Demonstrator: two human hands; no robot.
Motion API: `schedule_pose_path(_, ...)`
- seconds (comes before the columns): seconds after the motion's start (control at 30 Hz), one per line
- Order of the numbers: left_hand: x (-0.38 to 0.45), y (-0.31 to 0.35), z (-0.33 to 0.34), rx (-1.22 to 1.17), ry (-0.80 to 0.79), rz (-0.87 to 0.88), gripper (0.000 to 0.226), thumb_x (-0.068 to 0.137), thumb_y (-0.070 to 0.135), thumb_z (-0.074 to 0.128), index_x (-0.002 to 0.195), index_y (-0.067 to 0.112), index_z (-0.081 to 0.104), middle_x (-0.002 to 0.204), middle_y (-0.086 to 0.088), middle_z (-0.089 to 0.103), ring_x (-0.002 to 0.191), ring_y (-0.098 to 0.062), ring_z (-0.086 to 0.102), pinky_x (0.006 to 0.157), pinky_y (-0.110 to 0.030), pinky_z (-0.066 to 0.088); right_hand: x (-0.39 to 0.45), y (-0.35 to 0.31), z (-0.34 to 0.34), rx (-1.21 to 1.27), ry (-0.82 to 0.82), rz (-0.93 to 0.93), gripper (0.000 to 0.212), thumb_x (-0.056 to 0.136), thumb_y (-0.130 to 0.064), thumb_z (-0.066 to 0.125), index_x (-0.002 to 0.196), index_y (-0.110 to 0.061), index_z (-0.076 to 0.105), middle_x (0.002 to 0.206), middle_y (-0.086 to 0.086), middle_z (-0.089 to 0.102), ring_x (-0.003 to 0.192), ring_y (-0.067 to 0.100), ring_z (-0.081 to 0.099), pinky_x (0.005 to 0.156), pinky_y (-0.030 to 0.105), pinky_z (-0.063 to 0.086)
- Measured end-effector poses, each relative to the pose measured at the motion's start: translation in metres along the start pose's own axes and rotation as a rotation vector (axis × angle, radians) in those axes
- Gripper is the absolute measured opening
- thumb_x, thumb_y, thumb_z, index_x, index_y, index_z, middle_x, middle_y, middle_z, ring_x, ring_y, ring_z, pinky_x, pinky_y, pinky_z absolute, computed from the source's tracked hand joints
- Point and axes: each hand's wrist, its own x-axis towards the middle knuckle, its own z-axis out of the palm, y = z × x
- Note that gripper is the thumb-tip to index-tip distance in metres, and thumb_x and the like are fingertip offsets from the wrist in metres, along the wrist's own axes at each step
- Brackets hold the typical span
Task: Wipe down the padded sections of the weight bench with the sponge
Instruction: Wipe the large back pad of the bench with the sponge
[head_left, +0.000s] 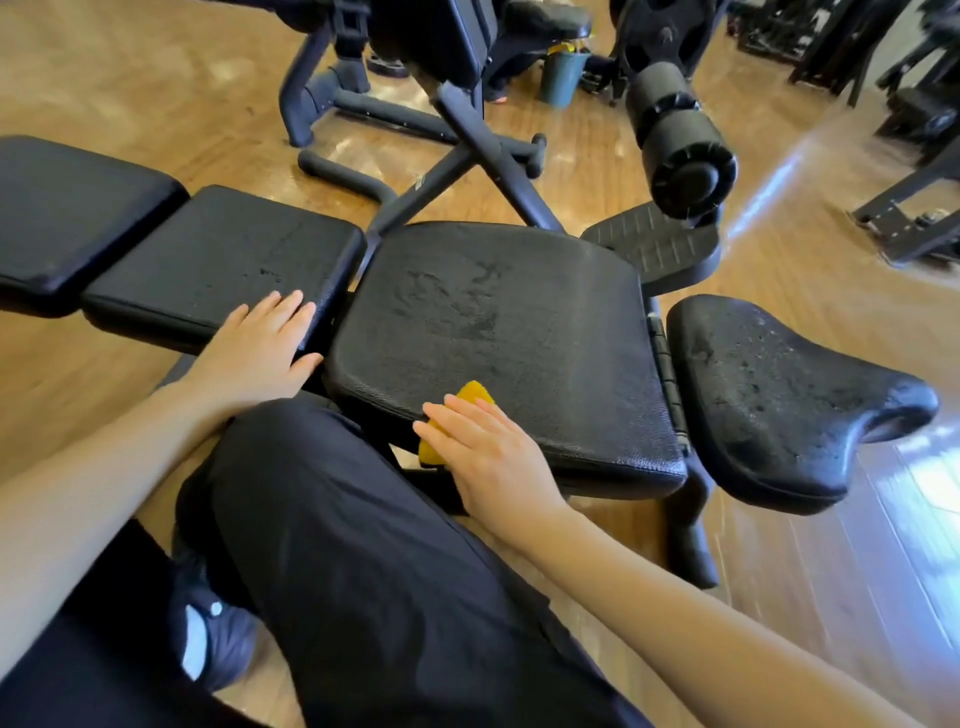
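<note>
The black weight bench lies flat across the view in padded sections. The middle pad (498, 322) shows wet streaks. A yellow sponge (474, 395) sits on that pad's near edge, pressed under the fingers of my right hand (488, 457). My left hand (260, 338) rests flat with fingers apart on the near right corner of the neighbouring pad (223, 260). A further pad (67, 208) lies at the far left. The curved seat pad (769, 395) at the right carries water droplets.
My knee in black trousers (363, 545) is raised just in front of the bench. A foam roller (680, 150) and a ribbed footplate (654, 244) stick out behind the seat. Another machine's frame (395, 114) and a dark bucket (563, 78) stand on the wooden floor beyond.
</note>
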Motion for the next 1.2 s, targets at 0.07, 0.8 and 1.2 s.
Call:
schedule_pose_path(0.07,0.002,-0.001,-0.002,-0.02,-0.021,-0.005,0.061,0.095,0.029,0.047,0.144,0.002,0.025,0.154,-0.015,0.019,0.142,-0.032,0.016,0.111,-0.048,0.018,-0.011,0.009,-0.006,0.0,-0.025,0.009,0.038,0.085,-0.011,0.043,0.117,-0.017,0.061,0.123,0.0,0.062,0.117,0.02,0.056,0.106,0.03,0.034)
schedule_pose_path(0.8,-0.001,0.004,-0.005,-0.05,-0.024,-0.031,0.052,0.099,0.025,0.033,0.145,0.007,0.021,0.155,-0.01,0.016,0.143,-0.028,0.014,0.112,-0.046,0.017,-0.048,0.041,-0.038,0.05,-0.071,0.143,0.048,0.076,-0.005,0.063,0.123,-0.014,0.054,0.124,0.004,0.061,0.122,0.023,0.049,0.104,0.04,0.04)
schedule_pose_path(1.2,-0.006,-0.006,-0.018,-0.098,-0.06,-0.123,0.06,0.098,0.036,0.034,0.146,0.006,0.016,0.156,-0.01,0.013,0.144,-0.026,0.01,0.115,-0.04,0.015,0.099,-0.018,-0.002,0.203,-0.496,-0.006,0.058,0.091,-0.017,0.052,0.143,-0.015,0.026,0.154,0.001,0.019,0.142,0.017,0.014,0.114,0.03,0.015)
